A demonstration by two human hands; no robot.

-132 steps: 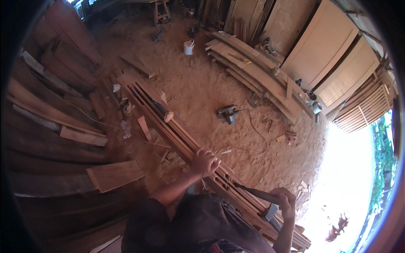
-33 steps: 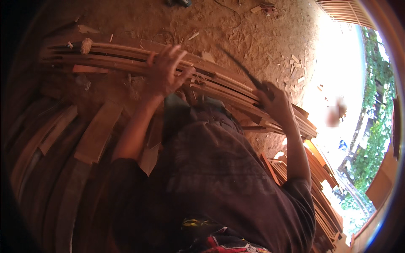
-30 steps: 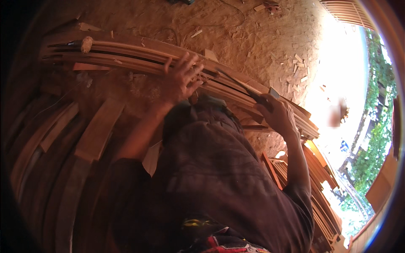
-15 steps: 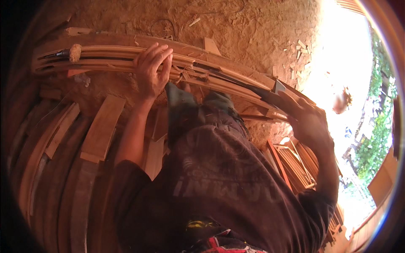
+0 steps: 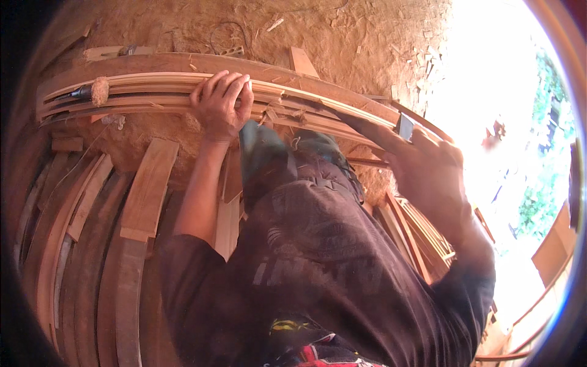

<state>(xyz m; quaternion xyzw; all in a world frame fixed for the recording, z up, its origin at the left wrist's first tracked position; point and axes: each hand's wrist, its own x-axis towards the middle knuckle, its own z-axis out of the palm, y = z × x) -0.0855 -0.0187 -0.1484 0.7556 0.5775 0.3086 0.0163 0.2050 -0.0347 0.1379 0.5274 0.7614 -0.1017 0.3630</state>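
Observation:
A long stack of thin wooden strips (image 5: 156,87) runs across in front of me beside a thicker wooden beam (image 5: 183,62). My left hand (image 5: 221,105) is closed over the strips left of the middle, its fingers bent across them. Farther right, my right hand (image 5: 425,162) grips a dark, narrow hand tool with a flat grey metal blade (image 5: 404,126) standing up from it. It looks like a hand plane, though the hand hides much of its body, and it lies along the strips. Curled shavings (image 5: 269,113) cling to the strips between my hands.
A dark-handled tool with a round tan end (image 5: 99,91) lies at the strips' left end. Several boards (image 5: 150,189) lie at the lower left, and thin slats (image 5: 422,229) are stacked at the right. Wood scraps (image 5: 428,61) litter the earth floor; bright daylight washes out the right side.
My right hand has slid left along the strips with the tool. My left hand keeps its place on the strips, and the view has shifted slightly.

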